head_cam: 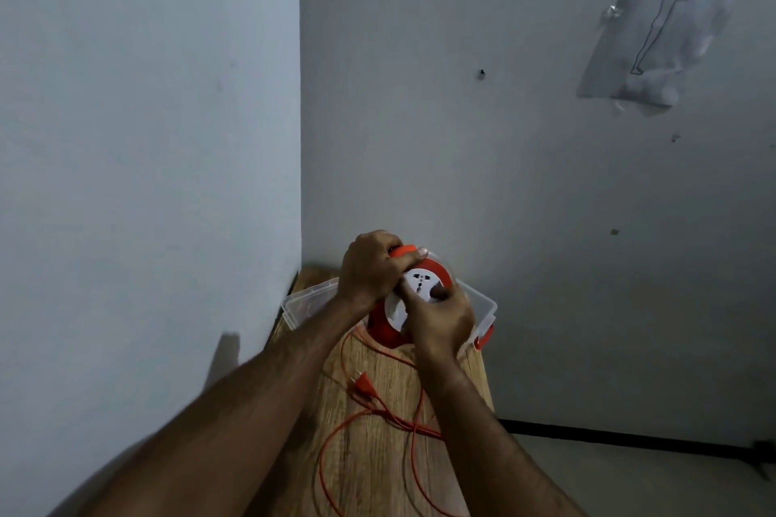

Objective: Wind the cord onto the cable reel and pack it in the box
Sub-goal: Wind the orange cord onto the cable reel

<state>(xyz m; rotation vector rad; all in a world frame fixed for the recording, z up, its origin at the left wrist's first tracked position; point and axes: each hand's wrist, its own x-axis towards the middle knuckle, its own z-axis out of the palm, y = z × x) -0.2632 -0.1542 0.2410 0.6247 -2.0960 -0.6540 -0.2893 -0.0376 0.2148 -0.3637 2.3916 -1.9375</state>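
Head view, looking down into a room corner. Both hands hold an orange and white cable reel [415, 298] above the far end of a narrow wooden bench [369, 445]. The left hand [369, 269] is curled tight around the reel's orange top handle, thumb laid along it. The right hand [441, 319] is closed against the reel's white face, thumb pressed near the socket holes; what its fingers grip is hidden behind the hand. Only the upper face, part of the orange rim and the lower left edge of the reel show between the hands, and any cord already wound on it cannot be made out.

Directly behind and beneath the hands sits a clear plastic box [306, 302], largely covered by them; one corner shows to the left of the left hand, a rim and an orange clip [484, 337] to the right of the right hand. Its interior is not visible.

The orange cord [415, 424] trails from under the reel toward the viewer in loose loops across the bench, passing behind the right forearm and running off the lower edge. Its plug [362, 384] lies on the bench between the forearms, near the hands.

A drawing on a sheet [667, 25] hangs on the wall far above and right of the hands, its top cut off.
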